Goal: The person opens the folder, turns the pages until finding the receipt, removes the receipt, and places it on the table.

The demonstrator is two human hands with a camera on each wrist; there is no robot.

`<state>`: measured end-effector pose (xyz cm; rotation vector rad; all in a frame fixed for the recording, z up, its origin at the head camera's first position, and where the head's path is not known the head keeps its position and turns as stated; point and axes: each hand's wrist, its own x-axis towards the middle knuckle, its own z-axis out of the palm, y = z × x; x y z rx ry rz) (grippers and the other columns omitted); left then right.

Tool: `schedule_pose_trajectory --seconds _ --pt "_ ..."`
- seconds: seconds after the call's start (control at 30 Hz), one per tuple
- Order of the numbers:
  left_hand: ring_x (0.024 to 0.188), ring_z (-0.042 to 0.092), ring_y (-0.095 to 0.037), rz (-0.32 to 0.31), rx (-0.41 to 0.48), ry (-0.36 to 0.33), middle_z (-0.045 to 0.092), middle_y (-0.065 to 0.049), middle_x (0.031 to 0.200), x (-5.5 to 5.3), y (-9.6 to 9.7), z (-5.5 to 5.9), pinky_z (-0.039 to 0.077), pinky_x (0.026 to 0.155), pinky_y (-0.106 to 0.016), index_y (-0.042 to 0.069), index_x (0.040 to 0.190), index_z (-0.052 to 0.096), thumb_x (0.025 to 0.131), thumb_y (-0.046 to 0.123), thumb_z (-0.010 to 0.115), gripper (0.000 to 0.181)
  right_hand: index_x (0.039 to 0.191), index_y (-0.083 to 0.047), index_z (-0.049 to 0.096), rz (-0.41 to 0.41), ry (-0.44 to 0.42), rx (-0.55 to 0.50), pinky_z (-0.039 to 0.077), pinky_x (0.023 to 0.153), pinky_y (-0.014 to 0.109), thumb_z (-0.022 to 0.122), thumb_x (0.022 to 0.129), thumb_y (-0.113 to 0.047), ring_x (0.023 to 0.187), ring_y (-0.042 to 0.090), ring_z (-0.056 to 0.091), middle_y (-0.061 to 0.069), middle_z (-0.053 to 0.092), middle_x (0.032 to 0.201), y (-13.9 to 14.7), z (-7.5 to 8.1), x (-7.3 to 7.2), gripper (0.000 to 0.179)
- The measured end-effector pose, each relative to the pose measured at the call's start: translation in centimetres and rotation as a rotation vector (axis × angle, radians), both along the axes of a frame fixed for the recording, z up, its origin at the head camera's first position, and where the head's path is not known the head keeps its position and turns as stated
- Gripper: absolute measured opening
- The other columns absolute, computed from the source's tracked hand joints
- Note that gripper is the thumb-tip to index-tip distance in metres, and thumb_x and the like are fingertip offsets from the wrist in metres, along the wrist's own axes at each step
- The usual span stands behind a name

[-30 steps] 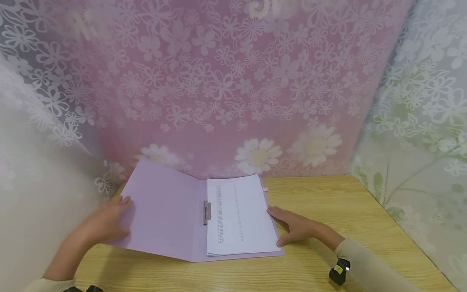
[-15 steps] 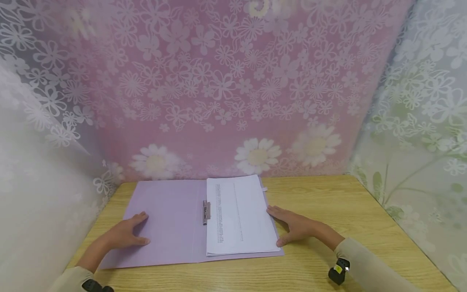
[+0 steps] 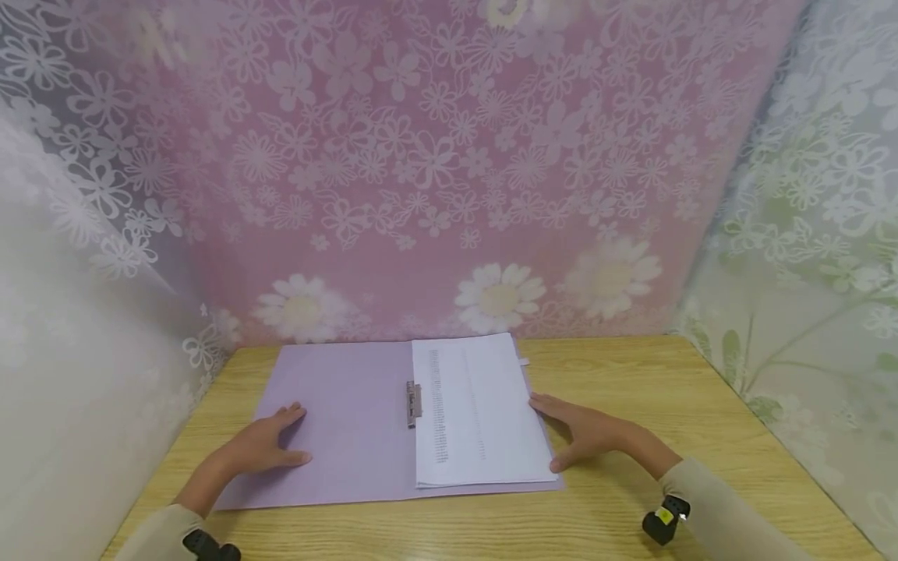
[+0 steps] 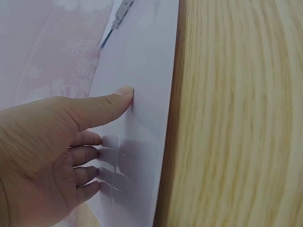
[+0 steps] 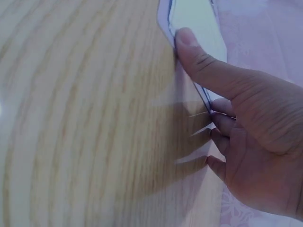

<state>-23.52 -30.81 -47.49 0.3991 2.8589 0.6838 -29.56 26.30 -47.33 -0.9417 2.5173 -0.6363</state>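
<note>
A lilac file folder lies spread flat, its metal clip near the spine. On its right half is a stack of white printed sheets. My left hand rests its fingertips and thumb on the bare left cover, fingers spread. In the left wrist view that hand's thumb touches the cover near its front edge. At the folder's right side is my right hand, fingers extended along the edge. Its thumb lies at the sheets' lower corner in the right wrist view.
The folder lies on a wood-grain table, which extends to its right and in front. A pink floral curtain hangs along the back edge, with pale floral cloth at the right side.
The left cover, raised and tilted a second ago, has come down flat, my left hand moving down and right with it. Folder and both hands now appear slightly further right in view.
</note>
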Motion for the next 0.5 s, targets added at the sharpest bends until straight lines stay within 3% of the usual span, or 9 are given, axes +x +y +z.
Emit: schedule_pose_trajectory --seconds 0.17,0.5 --pt "0.143 0.029 -0.060 0.014 0.018 -0.012 0.033 -0.038 0.155 -0.2 0.8 0.4 0.031 0.114 -0.069 -0.012 0.147 0.044 0.083 0.038 0.083 0.089 0.161 0.003 0.020 -0.008 -0.014 -0.020 0.020 0.119 0.069 0.087 0.078 -0.046 0.155 0.049 0.014 0.026 0.014 0.169 0.3 0.2 0.0 0.117" --pt "0.143 0.038 -0.053 -0.004 0.113 0.111 0.044 -0.034 0.151 -0.6 5.1 0.0 0.032 0.118 -0.062 -0.010 0.145 0.048 0.091 0.028 0.077 0.072 0.160 0.005 0.017 -0.039 0.021 -0.048 0.022 0.120 0.066 0.087 0.078 -0.043 0.154 0.049 0.017 0.027 0.017 0.168 0.1 0.9 -0.3 0.118"
